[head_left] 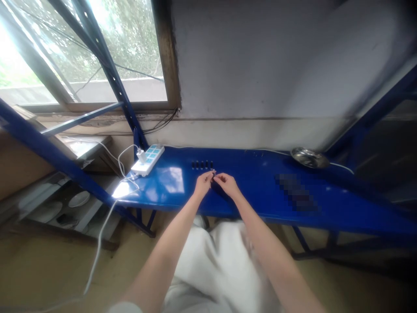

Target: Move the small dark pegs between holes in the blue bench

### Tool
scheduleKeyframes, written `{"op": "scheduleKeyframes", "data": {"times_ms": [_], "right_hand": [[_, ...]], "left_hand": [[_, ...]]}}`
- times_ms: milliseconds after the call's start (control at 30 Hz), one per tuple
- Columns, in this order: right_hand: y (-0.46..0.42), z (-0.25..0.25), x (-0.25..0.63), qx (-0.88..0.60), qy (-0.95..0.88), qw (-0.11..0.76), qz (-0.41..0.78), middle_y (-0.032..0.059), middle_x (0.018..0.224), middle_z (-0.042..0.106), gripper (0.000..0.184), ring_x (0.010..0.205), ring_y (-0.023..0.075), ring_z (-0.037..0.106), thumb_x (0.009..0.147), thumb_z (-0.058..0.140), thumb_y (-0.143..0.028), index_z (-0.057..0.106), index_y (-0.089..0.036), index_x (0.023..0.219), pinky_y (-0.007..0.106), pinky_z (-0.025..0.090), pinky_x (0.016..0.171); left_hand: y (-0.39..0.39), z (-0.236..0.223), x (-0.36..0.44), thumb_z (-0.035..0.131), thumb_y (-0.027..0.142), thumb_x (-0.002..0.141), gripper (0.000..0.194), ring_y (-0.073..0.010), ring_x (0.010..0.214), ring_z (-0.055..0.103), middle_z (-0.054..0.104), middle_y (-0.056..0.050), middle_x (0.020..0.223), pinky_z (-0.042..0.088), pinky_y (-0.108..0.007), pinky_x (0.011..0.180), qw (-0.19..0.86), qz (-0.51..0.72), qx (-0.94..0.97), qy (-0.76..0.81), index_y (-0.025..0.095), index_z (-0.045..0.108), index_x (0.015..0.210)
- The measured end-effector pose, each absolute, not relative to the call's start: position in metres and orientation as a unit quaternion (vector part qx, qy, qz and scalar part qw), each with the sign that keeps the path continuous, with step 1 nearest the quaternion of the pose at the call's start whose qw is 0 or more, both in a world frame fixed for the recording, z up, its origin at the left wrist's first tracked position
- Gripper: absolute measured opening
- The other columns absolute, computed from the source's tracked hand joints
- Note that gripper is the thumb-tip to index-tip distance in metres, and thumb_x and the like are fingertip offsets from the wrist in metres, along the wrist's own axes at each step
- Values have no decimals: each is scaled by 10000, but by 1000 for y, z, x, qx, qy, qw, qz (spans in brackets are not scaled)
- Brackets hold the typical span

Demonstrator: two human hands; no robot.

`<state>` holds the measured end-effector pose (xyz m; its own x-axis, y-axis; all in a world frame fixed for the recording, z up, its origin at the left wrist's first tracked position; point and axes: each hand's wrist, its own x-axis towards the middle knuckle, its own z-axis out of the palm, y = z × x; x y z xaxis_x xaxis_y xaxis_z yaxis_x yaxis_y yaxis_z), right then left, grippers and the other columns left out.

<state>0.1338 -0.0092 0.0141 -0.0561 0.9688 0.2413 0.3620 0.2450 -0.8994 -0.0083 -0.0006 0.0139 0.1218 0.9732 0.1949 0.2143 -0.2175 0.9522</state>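
Over the blue table [257, 191], my left hand [204, 182] and my right hand [227, 182] meet fingertip to fingertip. Both hands are closed in a pinch on one small dark piece [213, 174], too small for me to make out its kind. My fingers partly cover it. Just beyond them, several small black pieces [202, 165] stand or lie in a short, evenly spaced row; which of the two I cannot tell.
A white power strip [148, 160] with a plug and cable lies at the table's left end. To the right are a shiny metal bowl or plate [310, 157] and a blurred-out dark object [296, 193]. Blue metal posts [125, 95] rise at the left near the window.
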Motion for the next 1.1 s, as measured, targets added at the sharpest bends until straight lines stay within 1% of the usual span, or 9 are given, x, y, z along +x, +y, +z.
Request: {"op": "scheduleKeyframes", "data": {"times_ms": [167, 267, 333, 367, 467, 567, 633, 800, 1100], "right_hand": [[-3, 28, 148, -484, -689, 371, 392, -3, 648, 597, 360, 573, 111, 494, 655, 618, -519, 612, -161, 693, 274, 416, 591], [10, 39, 168, -469, -708, 323, 417, -15, 610, 575, 365, 558, 105, 478, 615, 652, -517, 585, -159, 639, 264, 396, 581], [25, 41, 184, -503, -691, 343, 390, -2, 638, 593, 354, 580, 116, 497, 618, 652, -505, 594, -160, 671, 269, 396, 595], [34, 40, 193, -539, -664, 375, 357, 2, 636, 591, 353, 579, 121, 500, 615, 651, -501, 587, -160, 679, 272, 393, 594], [62, 27, 211, -615, -596, 451, 251, 3, 608, 564, 321, 565, 129, 493, 631, 623, -476, 557, -164, 672, 279, 384, 584], [83, 10, 215, -641, -592, 445, 204, -8, 561, 535, 255, 535, 131, 477, 642, 603, -420, 520, -179, 624, 284, 381, 577], [92, 2, 212, -648, -596, 441, 172, -9, 552, 530, 212, 533, 134, 473, 652, 590, -379, 511, -186, 618, 287, 381, 580], [107, -7, 208, -674, -586, 432, 125, 24, 622, 585, 136, 575, 152, 499, 687, 566, -309, 562, -174, 684, 298, 391, 597], [115, -5, 213, -734, -594, 305, 126, 65, 792, 646, 176, 709, 170, 580, 757, 558, -268, 623, -155, 875, 273, 423, 638]], "left_hand": [[-1, 14, -7, 483, 371, 840, 343, -95, 576, 538, 668, -102, 895, 487, -237, 560, 378, 467, 665, 443, 153, 667, 1031], [-2, 14, -7, 481, 386, 838, 383, -87, 565, 532, 660, -87, 901, 489, -239, 566, 401, 441, 684, 422, 183, 616, 1132], [-3, 15, -7, 453, 405, 848, 443, -73, 540, 513, 647, -72, 889, 478, -229, 554, 427, 429, 674, 422, 196, 538, 1229], [-3, 16, -7, 438, 412, 852, 456, -68, 528, 503, 638, -65, 876, 471, -223, 546, 436, 432, 662, 430, 194, 519, 1245], [-5, 17, -8, 403, 424, 860, 418, -65, 513, 490, 612, -45, 784, 449, -213, 533, 439, 445, 630, 462, 162, 600, 1120], [-6, 20, -8, 411, 431, 850, 387, -79, 524, 495, 581, -21, 660, 437, -216, 550, 430, 423, 640, 476, 147, 671, 898], [-7, 22, -7, 422, 427, 844, 379, -85, 534, 496, 566, -11, 619, 435, -222, 571, 421, 406, 651, 484, 148, 677, 822], [-8, 25, -5, 451, 402, 824, 341, -101, 546, 502, 592, -25, 645, 421, -223, 550, 422, 379, 646, 510, 157, 684, 871], [-10, 31, -5, 452, 387, 818, 334, -113, 607, 521, 611, -37, 700, 432, -232, 594, 434, 346, 642, 529, 158, 679, 906]]}}
